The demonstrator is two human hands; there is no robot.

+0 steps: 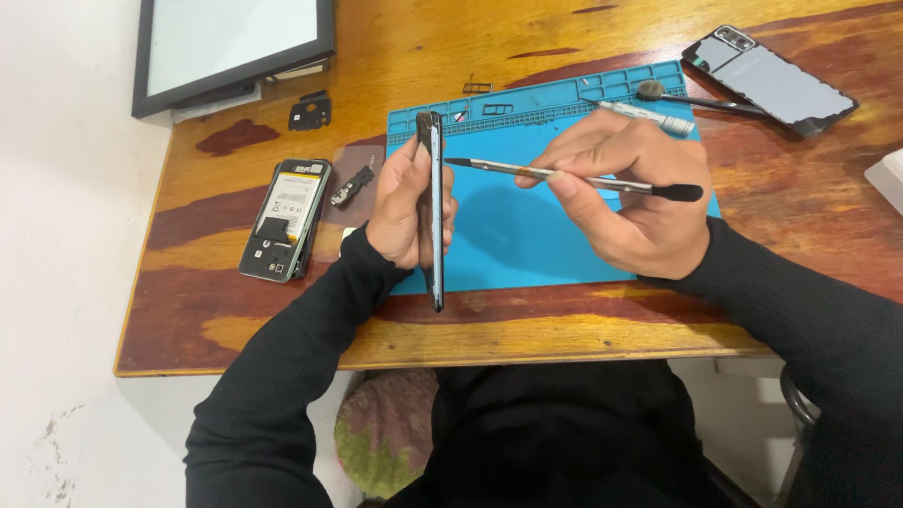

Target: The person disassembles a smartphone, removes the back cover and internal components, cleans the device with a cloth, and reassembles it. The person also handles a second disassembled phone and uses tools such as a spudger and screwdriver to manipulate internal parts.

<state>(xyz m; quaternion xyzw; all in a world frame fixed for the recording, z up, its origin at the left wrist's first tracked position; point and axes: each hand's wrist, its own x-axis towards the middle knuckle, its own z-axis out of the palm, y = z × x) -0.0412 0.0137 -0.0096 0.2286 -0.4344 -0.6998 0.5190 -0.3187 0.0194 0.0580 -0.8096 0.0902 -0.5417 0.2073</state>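
Note:
My left hand [406, 202] grips a slim dark phone [435, 212] held on edge, upright over the left side of a blue work mat [527, 235]. My right hand [621, 193] holds a thin metal tool with a black end [574, 177], its tip pointing left toward the phone's upper edge, a short gap away. Both arms wear black sleeves.
An opened phone with its battery showing [285, 218] lies left of the mat, beside small black parts [310, 111] and a flat piece [353, 183]. A dark back cover [769, 77], a brush [701, 99] and a white pen-like tool [649, 117] sit at the upper right. A framed panel [230, 47] lies upper left.

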